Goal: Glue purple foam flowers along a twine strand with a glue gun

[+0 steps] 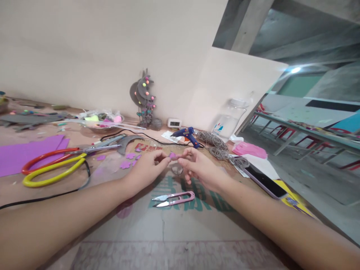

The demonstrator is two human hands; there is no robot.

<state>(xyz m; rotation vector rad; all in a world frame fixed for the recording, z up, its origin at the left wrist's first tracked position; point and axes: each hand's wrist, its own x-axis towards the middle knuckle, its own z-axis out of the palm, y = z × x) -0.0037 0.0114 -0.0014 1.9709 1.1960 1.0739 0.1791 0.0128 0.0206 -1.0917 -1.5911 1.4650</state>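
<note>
My left hand (153, 161) pinches a small purple felt piece (172, 155) between thumb and fingertips, above the cardboard work surface. From the other side, my right hand (201, 167) meets it, thumb and forefinger closed at the piece's edge and the other fingers curled. A thin dark ring-like loop (177, 170) shows just below the fingertips; whether it joins the felt I cannot tell. Several purple felt flower cutouts (125, 164) lie left of my left hand. Pink thread snips (174, 198) rest nearer to me, blades pointing left.
Large scissors (53, 165) with red and yellow handles lie left, by purple felt sheets (30, 150). Behind my hands are a blue glue gun (187, 134), grey cord (215, 144) and a decorated grey moon ornament (144, 99). A jar (229, 120) and phone (264, 178) sit right.
</note>
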